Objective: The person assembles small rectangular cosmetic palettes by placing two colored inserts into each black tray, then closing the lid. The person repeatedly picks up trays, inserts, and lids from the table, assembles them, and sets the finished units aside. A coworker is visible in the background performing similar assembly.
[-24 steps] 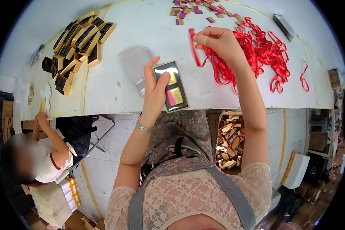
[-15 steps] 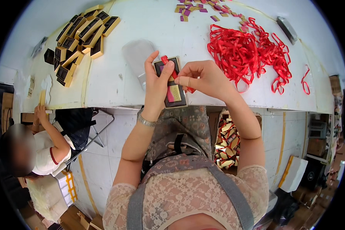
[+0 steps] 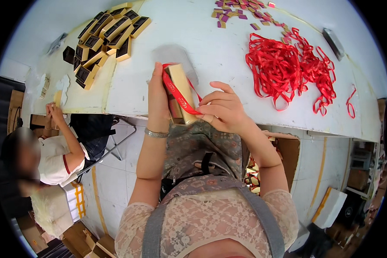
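Red ribbon (image 3: 175, 91) crosses gold box (image 3: 181, 79) at a crowded surface (image 3: 221, 47)

A person holds the gold box tilted in both hands at the near edge of the surface, the red ribbon slanting over its side. The fingers of the left hand (image 3: 158, 92) are nearly straight and close against the box's left side; how they grip underneath is hidden. The right hand (image 3: 222, 107) has its fingers partly curled, thumb and fingertips pinched on the ribbon beside the box's right edge.

Just beyond the box lies a translucent sleeve (image 3: 176, 52), its lower part blocked from sight by the box. To the right sprawls a heap of red ribbons (image 3: 273, 66), with one loose loop (image 3: 351, 103) apart from it — and a dark narrow object (image 3: 333, 43) farther back. Small purple, pink and gold squares (image 3: 240, 9) lie scattered at the far side; gold boxes with dark interiors (image 3: 109, 36) pile up at left.

Below, the right forearm stands in front of a carton (image 3: 290, 157) — partly masking the gold packages (image 3: 252, 176) inside. At far left, a seated co-worker (image 3: 58, 165) rests both hands at the surface's edge, near a black bag (image 3: 90, 133).
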